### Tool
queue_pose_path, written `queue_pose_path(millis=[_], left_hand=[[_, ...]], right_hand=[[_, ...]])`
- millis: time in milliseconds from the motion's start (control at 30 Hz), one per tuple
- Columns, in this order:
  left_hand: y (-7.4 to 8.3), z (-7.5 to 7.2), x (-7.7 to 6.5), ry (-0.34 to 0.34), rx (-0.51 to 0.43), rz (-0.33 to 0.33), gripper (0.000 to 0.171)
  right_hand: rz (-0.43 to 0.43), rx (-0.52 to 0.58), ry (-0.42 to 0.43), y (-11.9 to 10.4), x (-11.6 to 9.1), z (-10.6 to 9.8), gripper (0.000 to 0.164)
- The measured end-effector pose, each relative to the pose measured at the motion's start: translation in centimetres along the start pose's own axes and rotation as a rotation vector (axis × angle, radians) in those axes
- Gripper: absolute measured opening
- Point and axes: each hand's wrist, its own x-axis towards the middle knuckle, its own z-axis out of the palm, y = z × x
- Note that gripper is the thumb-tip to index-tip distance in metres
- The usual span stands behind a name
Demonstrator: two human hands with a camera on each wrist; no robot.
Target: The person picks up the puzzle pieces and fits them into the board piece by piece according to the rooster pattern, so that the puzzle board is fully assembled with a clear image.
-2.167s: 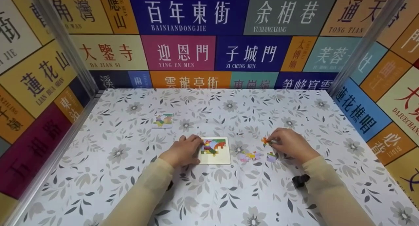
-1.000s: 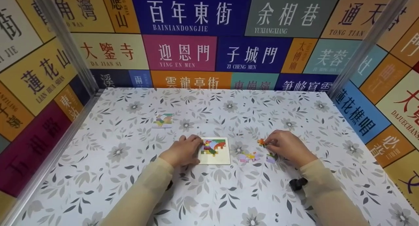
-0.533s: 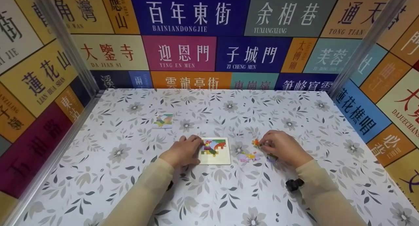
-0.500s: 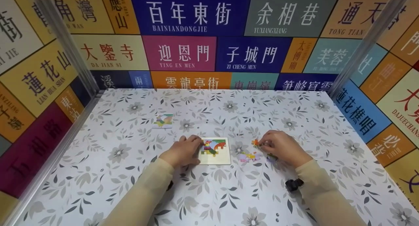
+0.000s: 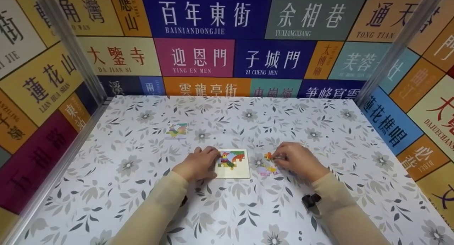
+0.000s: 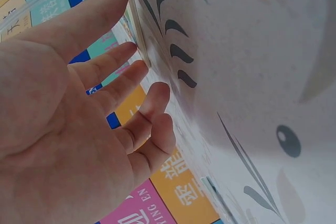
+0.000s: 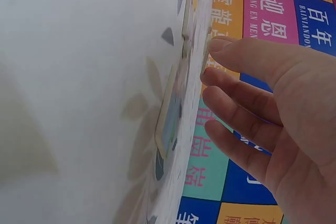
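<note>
A small pale puzzle board (image 5: 233, 172) lies flat in the head view, its upper part filled with joined pieces showing a colourful rooster (image 5: 227, 159). My left hand (image 5: 199, 164) rests at the board's left side, thumb and fingertips right at its edge, the other fingers loosely bent in the left wrist view. To the right of the board, my right hand (image 5: 299, 160) pinches an orange puzzle piece (image 5: 268, 155) between thumb and index finger. Purple and yellow pieces (image 5: 268, 169) lie just in front of it. Another loose piece (image 7: 169, 116) sits below that hand, mostly hidden in the head view.
A matching rooster picture (image 5: 176, 130) lies farther back to the left on the flower-patterned tabletop (image 5: 227, 209). Panels with colourful street-name signs (image 5: 194, 57) enclose the back and sides. A black wrist camera (image 5: 311, 201) is under the right forearm.
My right hand has moved left toward the board with the orange puzzle piece, now covering most of the loose piece below it. My left hand and the board have stayed put.
</note>
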Motion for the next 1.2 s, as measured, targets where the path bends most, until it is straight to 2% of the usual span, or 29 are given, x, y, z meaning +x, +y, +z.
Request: queue_pose_path(millis=[167,333,500,667,900,1200], left_hand=[[0.0,-0.1,-0.1,-0.007,-0.002,-0.003,0.064],[0.0,-0.2,0.1,-0.011,0.006,-0.008,0.065],[0.0,-0.2,0.1,0.01,0.021,0.017,0.064],[0.0,0.0,0.1,0.006,0.024,0.003,0.063],[0.0,-0.1,0.2,-0.004,0.016,-0.005,0.064],[-0.2,0.0,0.2,-0.002,0.005,0.011,0.063]], right_hand=[[0.003,0.002,-0.008,-0.9,0.6,0.4,0.013],[-0.043,-0.016,0.004,-1.5,1.1,0.7,0.011],[-0.029,0.019,0.002,-2.0,1.3,0.8,0.014],[-0.03,0.026,-0.026,-2.5,1.5,1.0,0.015],[-0.091,0.03,-0.027,-3.0,2.1,1.3,0.014],[-0.127,-0.01,-0.035,-4.3,2.8,1.6,0.011]])
